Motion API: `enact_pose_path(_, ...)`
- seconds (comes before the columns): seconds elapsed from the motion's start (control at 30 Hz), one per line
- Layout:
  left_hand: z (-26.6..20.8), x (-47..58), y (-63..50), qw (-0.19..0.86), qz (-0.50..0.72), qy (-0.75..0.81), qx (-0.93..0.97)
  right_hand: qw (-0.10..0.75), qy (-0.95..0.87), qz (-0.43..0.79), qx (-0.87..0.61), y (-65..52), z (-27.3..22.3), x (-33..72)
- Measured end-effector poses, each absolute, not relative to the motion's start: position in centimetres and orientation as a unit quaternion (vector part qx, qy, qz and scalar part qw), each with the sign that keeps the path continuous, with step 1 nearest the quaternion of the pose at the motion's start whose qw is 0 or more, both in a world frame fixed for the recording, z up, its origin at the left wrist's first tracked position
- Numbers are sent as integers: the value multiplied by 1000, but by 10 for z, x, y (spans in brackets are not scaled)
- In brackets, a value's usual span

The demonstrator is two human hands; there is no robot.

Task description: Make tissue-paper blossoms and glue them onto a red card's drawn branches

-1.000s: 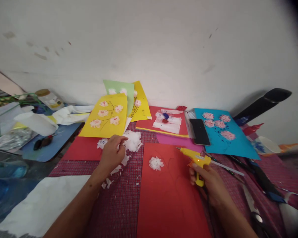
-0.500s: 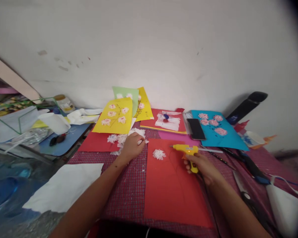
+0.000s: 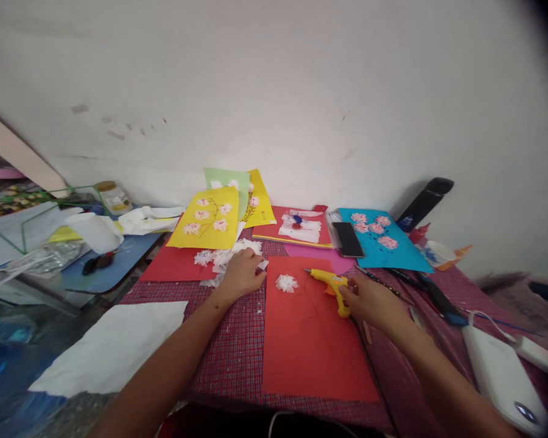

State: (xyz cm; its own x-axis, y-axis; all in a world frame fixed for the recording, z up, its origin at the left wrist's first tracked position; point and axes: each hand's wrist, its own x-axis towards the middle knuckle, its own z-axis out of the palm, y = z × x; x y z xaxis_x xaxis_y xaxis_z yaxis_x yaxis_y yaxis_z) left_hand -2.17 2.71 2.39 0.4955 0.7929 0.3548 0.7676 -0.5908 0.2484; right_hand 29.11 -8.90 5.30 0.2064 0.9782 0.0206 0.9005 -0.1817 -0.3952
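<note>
My left hand (image 3: 243, 275) is closed with its fingertips on a small scrap of white tissue paper (image 3: 263, 265). It sits beside a pile of crumpled white tissue pieces (image 3: 226, 258). At the rear of a yellow hot glue gun (image 3: 331, 281), my right hand (image 3: 369, 298) grips it, with fingers near the back end and the handle. The nozzle points left over a red paper sheet (image 3: 317, 359). One white tissue flower (image 3: 286, 283) lies on that sheet, left of the nozzle, near faint drawn lines.
Yellow cards with flowers (image 3: 205, 216) lean at the back left. A black phone (image 3: 348, 239) and a blue flower card (image 3: 393, 252) lie behind the right hand. A white power bank (image 3: 502, 377) is at right, and a white sheet (image 3: 114, 347) at left.
My right hand has shifted its grip toward the back of the glue gun, whose nozzle now tilts up to the left. My left hand stays by the tissue pile. The view has shifted slightly.
</note>
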Motion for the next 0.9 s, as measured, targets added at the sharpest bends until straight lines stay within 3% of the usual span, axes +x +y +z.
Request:
enact_pose_path(0.1, 24, -17, 28, 14, 207, 458, 864, 210, -650, 115, -721, -97, 66, 259)
enact_pose_path(0.2, 29, -15, 26, 67, 267, 454, 847, 251, -705, 158, -645, -99, 78, 223)
enact_pose_path(0.4, 38, -10, 6, 495, 351, 415, 678, 344, -691, 267, -576, -81, 72, 200)
enact_pose_path(0.47, 39, -4, -3, 568, 341, 382, 644, 379, -658, 329, -561, -75, 64, 201)
enact_pose_path(0.63, 38, 11, -19, 637, 303, 344, 620, 397, -613, 453, -511, -71, 49, 202)
enact_pose_path(0.9, 27, 16, -20, 714, 295, 336, 539, 421, -656, 391, -489, -78, 43, 205)
